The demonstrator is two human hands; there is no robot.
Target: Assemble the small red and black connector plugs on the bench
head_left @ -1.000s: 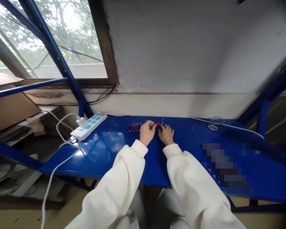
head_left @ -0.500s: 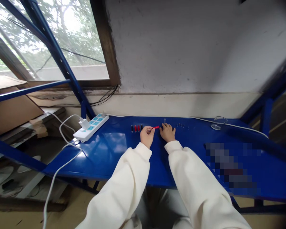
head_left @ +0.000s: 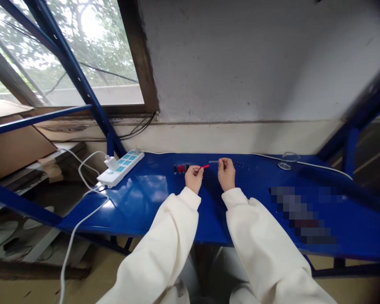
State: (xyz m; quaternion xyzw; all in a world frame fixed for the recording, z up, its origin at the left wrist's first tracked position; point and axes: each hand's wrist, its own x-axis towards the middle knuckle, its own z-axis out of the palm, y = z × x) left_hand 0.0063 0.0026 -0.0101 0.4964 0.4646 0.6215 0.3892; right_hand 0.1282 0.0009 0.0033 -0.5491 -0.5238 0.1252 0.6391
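Note:
My left hand (head_left: pixel 194 179) pinches a small red cylinder (head_left: pixel 205 166) between thumb and fingertips, its end pointing right. Facing it, my right hand (head_left: pixel 227 174) is closed on one end of a thin clear tube (head_left: pixel 213 161) that points left. A small gap separates the tube from the red cylinder. Just left of my left hand, several short black and red cylinders (head_left: pixel 179 169) stand in a row on the blue table (head_left: pixel 155 215). Small clear pieces (head_left: pixel 240 164), too tiny to name, lie right of my right hand.
A white power strip (head_left: pixel 122 168) with a plug and cable lies on the table's left. A clear round container (head_left: pixel 285 166) sits at the back right, by a white cable (head_left: pixel 323 168). A blurred-out patch (head_left: pixel 304 215) covers something on the right.
My right hand has lifted from lying spread on the table and now grips the clear tube, turned sideways toward the red cylinder. My left hand keeps the red cylinder, now tilted slightly upward.

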